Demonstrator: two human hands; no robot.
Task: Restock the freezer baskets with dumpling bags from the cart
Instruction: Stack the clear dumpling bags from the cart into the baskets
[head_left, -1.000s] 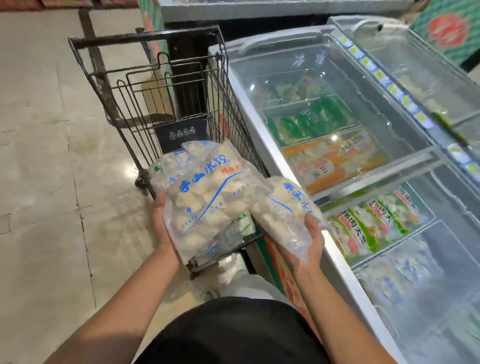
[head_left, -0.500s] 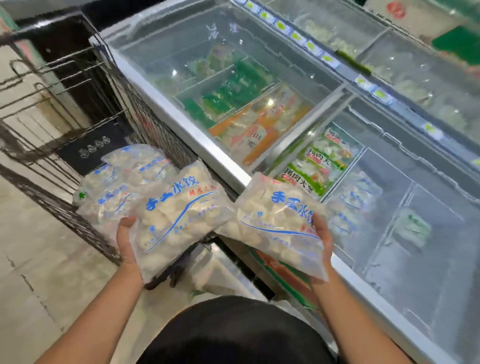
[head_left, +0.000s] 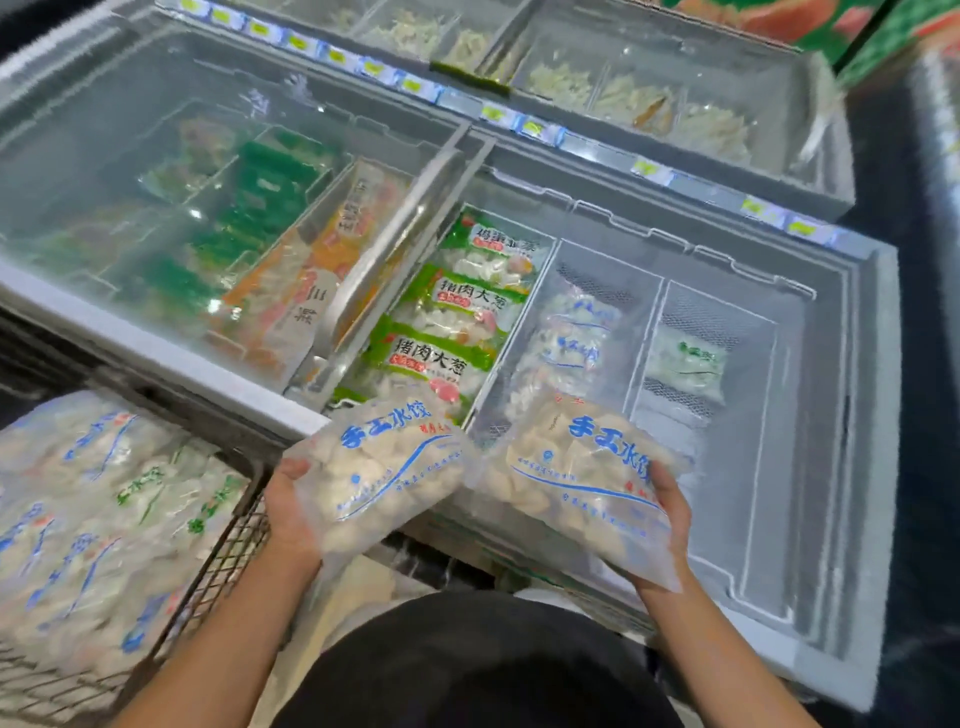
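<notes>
Your left hand (head_left: 291, 512) is curled around the lower left edge of a clear dumpling bag with blue print (head_left: 384, 470): the thumb lies on top near the corner and the other fingers are hidden beneath it. Your right hand (head_left: 670, 525) grips a second blue-print bag (head_left: 576, 478) the same way from its right side, thumb over the top edge and fingers under the bag. Both bags are lifted over the freezer's near rim (head_left: 208, 387), side by side and nearly touching; the right one hangs above the open part of the chest.

Beneath that bag, a white wire basket (head_left: 660, 312) holds a few blue-print dumpling bags (head_left: 574, 348) in a row. The next compartment to the right holds one bag with green print (head_left: 685, 364) on its mesh floor. To the left of the basket sits a column of green-labelled bags (head_left: 457, 312), packed close together. Farther left, under the sliding glass lid (head_left: 156, 171), you can see orange packets (head_left: 311, 280) and dark green ones (head_left: 249, 218), blurred by frost.

At your left, the cart (head_left: 228, 551) is piled with more clear bags (head_left: 93, 509), some printed blue and some green. Behind the chest, a second freezer (head_left: 810, 156) holds pale loose food in bins.
</notes>
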